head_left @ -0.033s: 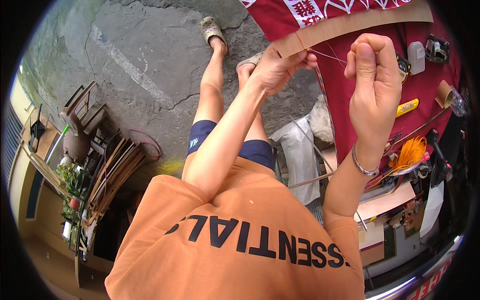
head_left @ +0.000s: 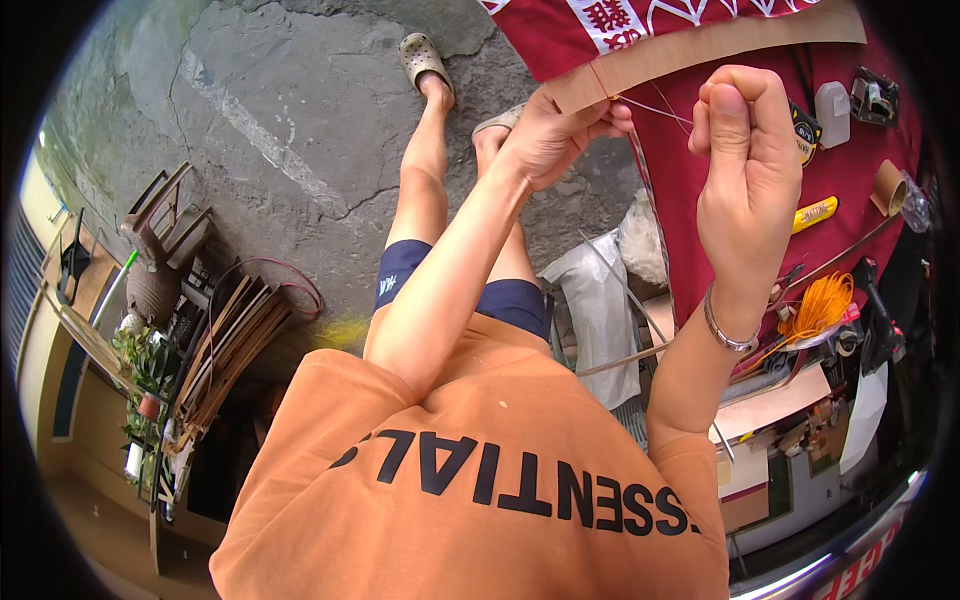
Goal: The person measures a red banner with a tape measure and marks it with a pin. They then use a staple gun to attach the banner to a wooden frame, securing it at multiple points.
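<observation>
A long, thin strip of pale wood [head_left: 720,52] lies along the edge of a dark red cloth with white print [head_left: 540,40]. My left hand [head_left: 560,140] is closed on the near-left end of this strip, fingertips pinched at its lower edge. From there a thin thread [head_left: 655,107] stretches toward my right hand [head_left: 745,165]. That hand is raised above the red-covered table and curled closed, thumb against the fingers, with the thread running to it; the grip itself is partly hidden. A reddish line of thread crosses the wood near my left fingers.
On the red table cover [head_left: 680,220] lie a tape measure [head_left: 806,132], a yellow-handled cutter [head_left: 815,214], a cardboard tube [head_left: 886,188] and a clear plastic piece [head_left: 832,115]. Orange string [head_left: 822,305] is bundled nearer me. Wooden boards [head_left: 230,350] stand at left.
</observation>
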A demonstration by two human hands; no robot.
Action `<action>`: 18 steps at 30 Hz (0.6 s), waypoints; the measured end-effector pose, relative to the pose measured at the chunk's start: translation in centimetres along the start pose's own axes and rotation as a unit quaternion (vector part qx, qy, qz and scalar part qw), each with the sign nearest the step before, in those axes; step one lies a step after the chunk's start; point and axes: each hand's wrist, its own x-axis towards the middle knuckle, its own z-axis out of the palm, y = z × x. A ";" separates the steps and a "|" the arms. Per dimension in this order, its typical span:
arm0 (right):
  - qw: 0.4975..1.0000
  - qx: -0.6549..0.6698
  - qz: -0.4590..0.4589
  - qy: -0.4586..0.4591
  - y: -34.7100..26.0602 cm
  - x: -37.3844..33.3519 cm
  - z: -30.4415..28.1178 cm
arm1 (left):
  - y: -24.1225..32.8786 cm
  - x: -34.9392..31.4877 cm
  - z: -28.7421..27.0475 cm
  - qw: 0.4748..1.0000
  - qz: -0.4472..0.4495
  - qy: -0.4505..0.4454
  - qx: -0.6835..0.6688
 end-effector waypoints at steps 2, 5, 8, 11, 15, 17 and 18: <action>0.998 -0.069 0.003 0.005 -0.1 0.0 0.1 | 0.0 0.2 -0.2 1.000 0.004 -0.005 0.004; 0.988 -0.156 -0.009 0.014 -0.3 -0.3 0.6 | 0.1 0.2 -0.1 1.000 0.015 -0.006 0.026; 0.980 -0.200 -0.012 -0.010 0.0 -0.8 0.9 | -0.1 0.2 0.5 0.998 0.038 -0.006 0.058; 0.946 -0.315 -0.055 -0.058 0.2 -1.2 1.2 | -0.1 -0.2 0.8 0.991 0.082 -0.005 0.102; 0.914 -0.388 -0.087 -0.078 1.3 -1.4 1.3 | -0.6 -0.1 1.0 0.991 0.085 -0.013 0.103; 0.890 -0.429 -0.141 -0.053 1.1 -1.2 1.4 | -0.7 -0.1 1.1 0.992 0.076 -0.008 0.096; 0.877 -0.449 -0.167 -0.040 1.0 -1.1 1.5 | -0.7 -0.1 1.2 0.993 0.075 -0.009 0.091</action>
